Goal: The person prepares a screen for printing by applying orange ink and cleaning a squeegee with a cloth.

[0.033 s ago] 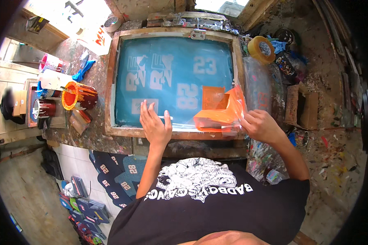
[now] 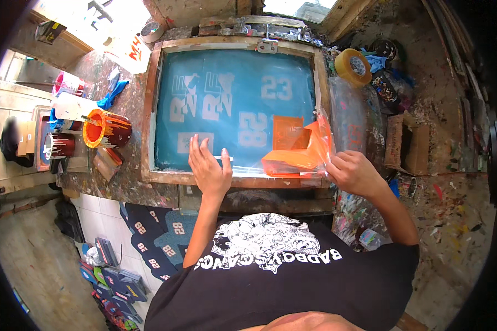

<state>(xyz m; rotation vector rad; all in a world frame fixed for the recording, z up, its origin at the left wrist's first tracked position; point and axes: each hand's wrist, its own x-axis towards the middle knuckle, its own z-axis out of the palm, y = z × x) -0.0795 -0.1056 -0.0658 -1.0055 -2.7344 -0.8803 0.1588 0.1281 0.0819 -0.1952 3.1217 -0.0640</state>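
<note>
A silk-screen frame [image 2: 147,127] with a wooden border and blue-green mesh lies before me, pale letter and number shapes showing in the mesh. My left hand [image 2: 209,168] rests at its near edge, left of the middle, fingers spread and holding nothing. At the near right corner my right hand [image 2: 349,170] pinches the edge of a clear plastic film [image 2: 301,157] coloured with orange ink. The film is folded and partly lifted off the mesh. Beneath and beyond it an orange rectangle [image 2: 287,127] shows on the screen. My right fingertips are partly hidden by the hand.
Ink tubs stand at the left, one an orange-stained tub [image 2: 107,129]. A hinge clamp [image 2: 267,47] holds the frame's far side. On the right are a tape roll [image 2: 353,67] and an open cardboard box [image 2: 408,144]. Printed dark fabric pieces [image 2: 160,243] lie below left.
My right hand and the film edge in it have shifted very slightly toward me. My left hand has not moved.
</note>
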